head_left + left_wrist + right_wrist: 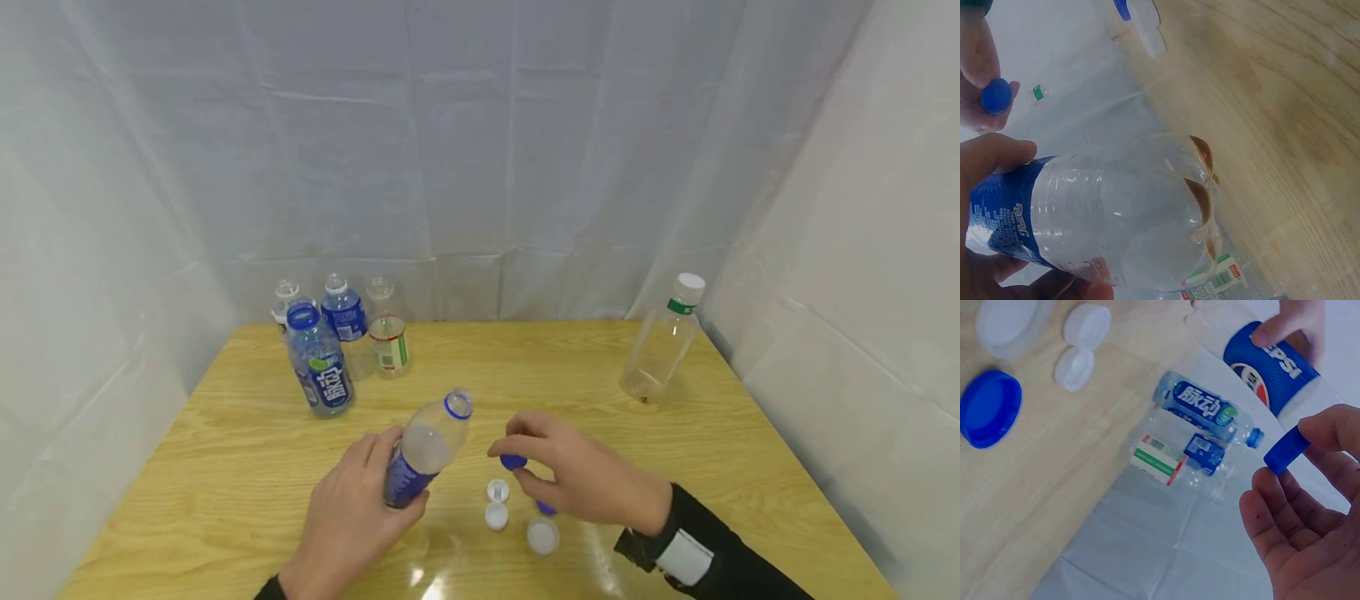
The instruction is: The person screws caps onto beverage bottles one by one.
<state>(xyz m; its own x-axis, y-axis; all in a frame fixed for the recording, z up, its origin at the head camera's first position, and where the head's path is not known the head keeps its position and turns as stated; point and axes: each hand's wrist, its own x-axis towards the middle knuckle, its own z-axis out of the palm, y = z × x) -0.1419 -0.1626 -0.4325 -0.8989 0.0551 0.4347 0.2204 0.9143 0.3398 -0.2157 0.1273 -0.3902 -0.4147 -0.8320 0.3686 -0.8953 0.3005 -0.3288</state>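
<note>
My left hand (360,496) grips a clear Pepsi bottle (438,433) round its blue label, tilted with its uncapped neck up and to the right. A little brown liquid shows in the bottle's base in the left wrist view. Between thumb and fingers my right hand (570,467) pinches a blue bottle cap (1287,450), just right of the bottle's mouth and apart from it. Below that hand lie two small white caps (497,504), a wider whitish cap (543,536) and another blue cap (991,409), partly hidden by the hand in the head view.
Several uncapped bottles stand at the back left, among them a blue-tinted bottle (322,367) and a clear one with a green and white label (389,342). A large clear bottle with a white cap (660,346) stands at the back right. White sheeting (465,150) surrounds the wooden table (225,500).
</note>
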